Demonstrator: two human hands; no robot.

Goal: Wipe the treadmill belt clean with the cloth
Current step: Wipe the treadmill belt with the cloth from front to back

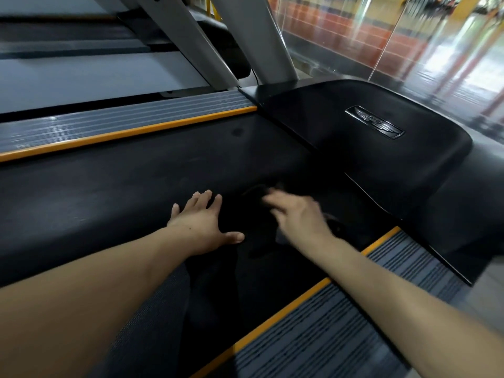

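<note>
Forearms lead us to the left hand (pixel 203 223) flat, fingers spread on the belt (pixel 109 186), right hand (pixel 296 214) blurred, grip unclear, on the dark cloth (pixel 253 214) just short of the motor cover (pixel 354 148); we press evenly, overlapping strokes.

Grey upright post (pixel 261 42) behind black motor cover (pixel 354 148); glass wall (pixel 381 31) beyond.

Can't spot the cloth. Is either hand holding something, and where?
Left hand lies flat on the belt, holding nothing. Right hand is blurred; cannot tell.
</note>
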